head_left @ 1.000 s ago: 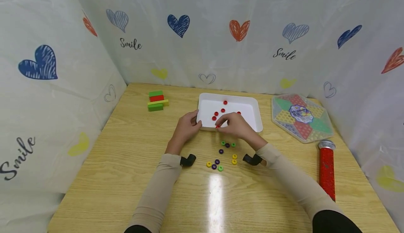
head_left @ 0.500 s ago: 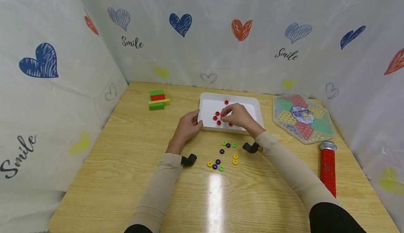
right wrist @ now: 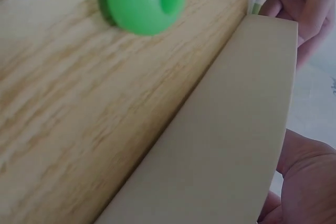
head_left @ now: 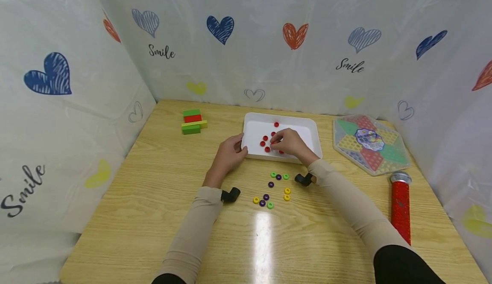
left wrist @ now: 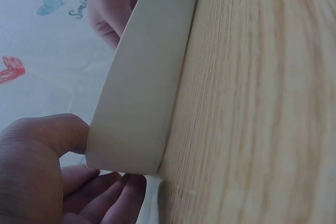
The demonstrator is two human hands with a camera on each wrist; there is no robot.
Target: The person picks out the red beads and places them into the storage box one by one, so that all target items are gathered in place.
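Observation:
My left hand (head_left: 229, 153) grips the front left corner of a shallow white tray (head_left: 315, 141). In the left wrist view the thumb presses the tray's front wall (left wrist: 142, 72) and the fingers curl at its end. Above the tray's middle, my right hand (head_left: 291, 142) pinches a small red bead (head_left: 272, 143) between thumb and fingertips, low over the tray floor. Several red beads lie in the tray; a few, such as this bead (head_left: 262, 143), form a curved row left of the fingertips. Another red bead (head_left: 281, 151) sits partly hidden under the right hand.
Green, purple and yellow beads, such as a yellow bead (head_left: 287, 191), lie scattered in front of the tray. Coloured blocks (head_left: 193, 121) stand at the back left. A hexagonal board-game box (head_left: 370, 145) and a red glittery microphone (head_left: 401, 207) are on the right.
My right hand has moved from the tray's front edge back over its middle, leaving a red bead at the lower end of the curve and now pinching another. The left hand stays put.

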